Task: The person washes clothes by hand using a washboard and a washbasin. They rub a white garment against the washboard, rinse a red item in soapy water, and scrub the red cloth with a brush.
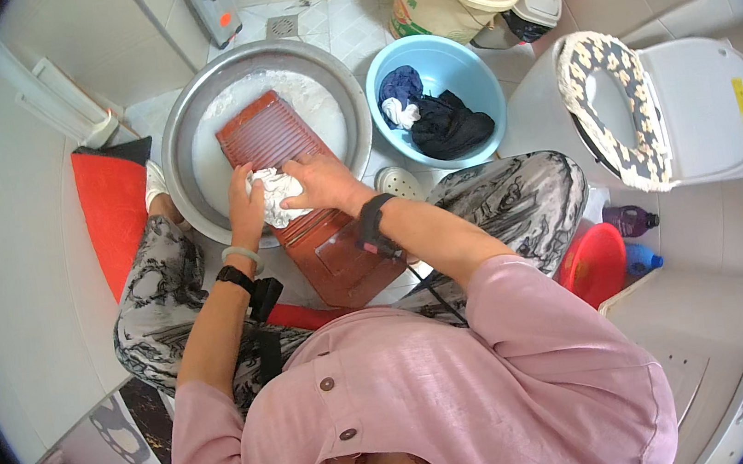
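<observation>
A wet white cloth (277,191) lies bunched on a reddish-brown ridged washboard (275,129). My left hand (247,205) grips its left side, fingers at the cloth's edge. From the right, my right hand (323,181) presses and holds the same cloth, thumb across it. The washboard slants out of a wide metal basin (179,141) towards me, its upper end in the basin and its lower end between my legs. Cloudy, foamy water (320,99) fills the basin around the board.
Right of the basin, a light blue plastic tub (493,88) holds dark and white clothes. Behind it stand a cream bucket (427,2) and a small bin (537,3). A toilet (712,113) with a patterned seat cover is at right, near a red basin (602,266) and bottles (629,221).
</observation>
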A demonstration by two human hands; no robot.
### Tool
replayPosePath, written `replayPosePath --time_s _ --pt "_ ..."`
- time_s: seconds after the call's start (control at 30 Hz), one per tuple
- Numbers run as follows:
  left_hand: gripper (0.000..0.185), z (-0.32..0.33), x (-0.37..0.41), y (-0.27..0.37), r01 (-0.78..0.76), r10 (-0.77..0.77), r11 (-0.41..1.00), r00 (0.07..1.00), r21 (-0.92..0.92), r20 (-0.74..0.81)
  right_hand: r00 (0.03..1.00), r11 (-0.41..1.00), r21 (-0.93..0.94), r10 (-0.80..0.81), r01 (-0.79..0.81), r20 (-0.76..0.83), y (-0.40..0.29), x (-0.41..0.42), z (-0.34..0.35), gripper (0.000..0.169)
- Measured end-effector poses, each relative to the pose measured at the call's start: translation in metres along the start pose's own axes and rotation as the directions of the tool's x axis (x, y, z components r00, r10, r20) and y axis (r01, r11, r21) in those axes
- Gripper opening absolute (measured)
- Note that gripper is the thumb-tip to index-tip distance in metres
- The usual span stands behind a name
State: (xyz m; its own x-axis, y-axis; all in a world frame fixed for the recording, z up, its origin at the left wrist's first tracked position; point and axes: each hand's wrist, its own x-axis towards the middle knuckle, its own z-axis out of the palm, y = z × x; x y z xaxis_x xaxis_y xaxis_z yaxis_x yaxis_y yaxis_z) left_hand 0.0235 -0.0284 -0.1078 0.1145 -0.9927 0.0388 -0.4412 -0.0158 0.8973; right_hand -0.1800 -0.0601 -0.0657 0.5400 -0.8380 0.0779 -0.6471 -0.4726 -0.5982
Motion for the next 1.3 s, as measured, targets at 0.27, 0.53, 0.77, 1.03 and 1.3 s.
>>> replayPosePath --time_s 0.27,0.53,0.77,1.03,1.3 --pt "0.053 -0.035 -0.026 0.016 0.37 -0.346 0.835 0.928 -0.406 0.135 0.755 0.249 0.921 0.652 -0.301 0.071 -0.005 -0.041 0.009 0.032" --pt "0.042 -0.03 -0.043 -0.029 0.457 -0.478 0.747 0.874 -0.483 0.087 0.569 0.24 0.97 0.795 0.022 -0.21 0.055 -0.045 -0.143 0.035" --pt "0.038 -0.036 -0.048 -0.023 0.453 -0.484 0.752 0.873 -0.479 0.064 0.715 0.73 0.544 0.63 -0.414 -0.302 0.093 -0.078 -0.307 0.035" --pt "0.038 -0.047 -0.056 -0.05 0.567 -0.58 0.689 0.805 -0.452 0.124 0.697 0.531 0.723 0.711 -0.441 -0.097 0.102 -0.204 -0.303 0.018" --pt "0.03 -0.065 -0.057 -0.039 0.698 -0.653 0.643 0.715 -0.316 0.251 0.077 0.175 0.843 0.985 -0.508 -0.158 0.253 -0.257 -0.074 0.043"
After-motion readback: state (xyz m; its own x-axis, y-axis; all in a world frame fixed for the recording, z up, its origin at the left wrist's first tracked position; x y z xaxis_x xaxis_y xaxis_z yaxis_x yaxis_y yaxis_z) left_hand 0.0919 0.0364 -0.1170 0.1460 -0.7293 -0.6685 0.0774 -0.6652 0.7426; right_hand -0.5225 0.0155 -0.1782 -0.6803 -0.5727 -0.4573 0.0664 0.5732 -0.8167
